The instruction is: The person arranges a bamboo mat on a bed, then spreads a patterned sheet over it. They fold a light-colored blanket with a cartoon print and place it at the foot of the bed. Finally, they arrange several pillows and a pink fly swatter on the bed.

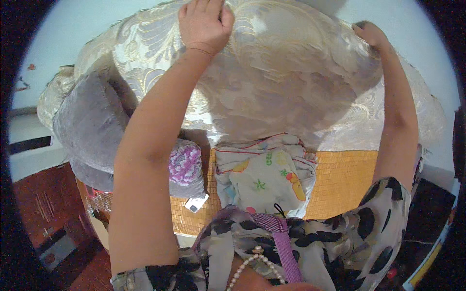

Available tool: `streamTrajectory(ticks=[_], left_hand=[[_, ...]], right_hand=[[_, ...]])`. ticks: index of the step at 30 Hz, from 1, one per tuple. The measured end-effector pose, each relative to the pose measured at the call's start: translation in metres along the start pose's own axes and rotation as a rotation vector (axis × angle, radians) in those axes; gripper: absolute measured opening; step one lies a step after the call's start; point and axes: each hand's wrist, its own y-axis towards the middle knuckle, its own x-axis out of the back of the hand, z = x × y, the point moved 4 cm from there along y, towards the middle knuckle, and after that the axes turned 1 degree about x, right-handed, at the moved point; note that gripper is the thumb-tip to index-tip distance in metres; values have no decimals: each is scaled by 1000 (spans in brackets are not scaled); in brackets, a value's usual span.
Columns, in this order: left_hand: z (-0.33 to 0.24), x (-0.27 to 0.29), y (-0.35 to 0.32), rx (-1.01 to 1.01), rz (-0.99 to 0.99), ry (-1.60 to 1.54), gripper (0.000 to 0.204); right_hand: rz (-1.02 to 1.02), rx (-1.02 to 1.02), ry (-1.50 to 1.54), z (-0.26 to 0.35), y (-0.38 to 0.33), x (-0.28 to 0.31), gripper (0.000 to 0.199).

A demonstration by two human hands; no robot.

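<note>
Pearl beads (pixel 252 264) and a purple strap (pixel 284 247) hang at the lower edge, over a dark-patterned blouse (pixel 340 237). Both bare forearms rise from there toward the top of the view. Up high, the left hand (pixel 205 22) has its grip closed over the upper edge of a large cream and gold brocade bedcover (pixel 272 82), fingers curled down onto the cloth and bunching it. To the right, the right hand (pixel 371 34) grips the same upper edge; its fingers are folded around the cloth, though how tightly cannot be told from here. Between the two hands the bedcover is held up and spread wide, its lower part draping onto the bed.

Below the cover lies a woven yellow bamboo mat (pixel 342 182). On it sits a folded pale blanket (pixel 264 179) with coloured prints. At the left lie a grey velvet pillow (pixel 90 126) and a pillow with a purple flower (pixel 187 167), with a small white tag (pixel 196 202) just beside it.
</note>
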Motion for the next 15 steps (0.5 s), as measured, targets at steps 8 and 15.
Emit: streamTrajectory(ticks=[8, 15], left_hand=[[-2, 10, 4, -107, -86, 12, 26], [-10, -5, -12, -76, -51, 58, 25]], right_hand=[[-87, -488, -46, 64, -42, 14, 31], [-832, 4, -103, 25, -99, -39, 51]])
